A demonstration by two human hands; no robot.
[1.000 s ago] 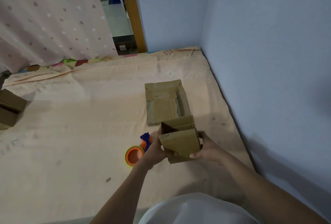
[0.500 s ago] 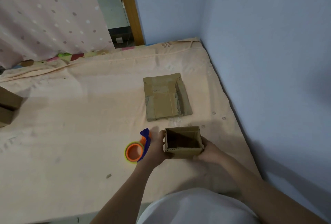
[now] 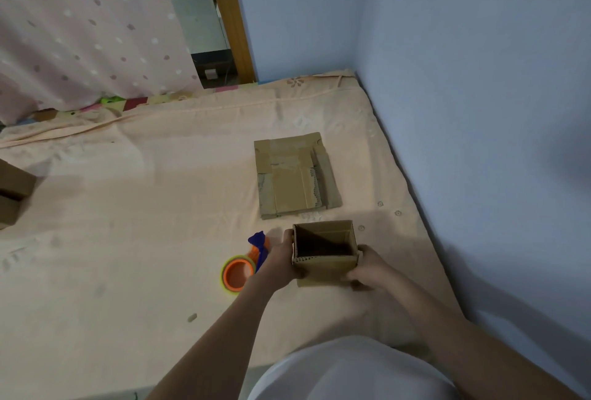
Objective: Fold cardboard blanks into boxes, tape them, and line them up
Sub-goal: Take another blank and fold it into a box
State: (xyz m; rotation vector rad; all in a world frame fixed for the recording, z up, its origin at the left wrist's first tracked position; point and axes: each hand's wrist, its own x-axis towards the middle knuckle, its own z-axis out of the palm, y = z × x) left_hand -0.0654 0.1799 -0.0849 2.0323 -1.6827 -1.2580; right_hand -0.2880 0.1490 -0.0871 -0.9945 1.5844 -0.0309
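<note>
Small brown cardboard box (image 3: pixel 324 254), open top up, sits on the near right of the peach-sheeted bed (image 3: pixel 128 239), clamped between both hands: left hand (image 3: pixel 281 260) wraps its left wall, right hand (image 3: pixel 367 268) grips the near right corner. Best way, I'd say: keep the walls square, press the flaps flat, then tape the seam. Count: one formed box, one flat brown cardboard blank (image 3: pixel 295 175) just beyond it, one orange and green tape dispenser (image 3: pixel 243 267) left of the left hand, brown cartons (image 3: pixel 12 191) at the far left edge, number unclear.
</note>
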